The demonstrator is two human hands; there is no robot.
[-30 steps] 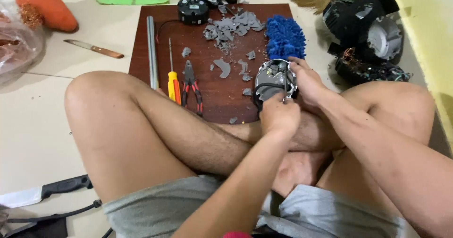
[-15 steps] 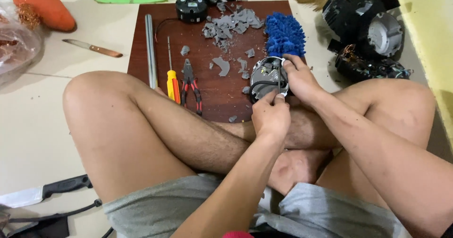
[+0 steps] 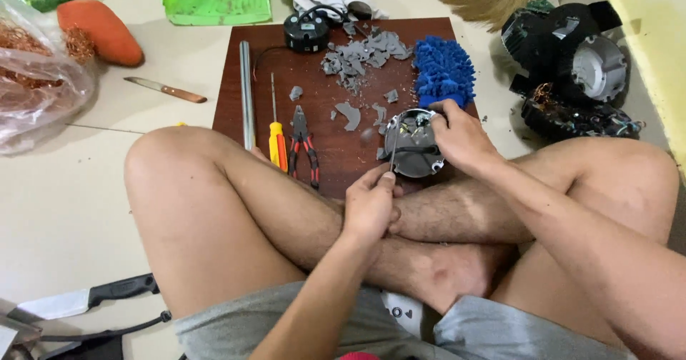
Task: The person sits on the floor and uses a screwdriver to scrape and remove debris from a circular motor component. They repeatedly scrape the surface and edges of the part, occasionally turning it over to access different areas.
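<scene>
On brown board [image 3: 236,81], by crossed legs: round grey metal part [image 3: 413,146]. Right hand [image 3: 461,135] closed around its rim, holding it steady. Left hand [image 3: 370,204] pinched shut on thin tool [image 3: 392,156], tip poking into part. Grey broken bits [image 3: 364,56] already piled on board, so some breaking off looks done. Wires and bits show inside part, so more looks left. Yellow screwdriver [image 3: 276,142], red pliers [image 3: 303,140] lie near, untouched.

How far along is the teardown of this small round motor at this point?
Done: grey casing fragments lie broken off on the brown board. In hand: the right hand steadies the round motor part while the left hand works a thin metal tool into it. Left: its inner wiring is still in place.
</scene>
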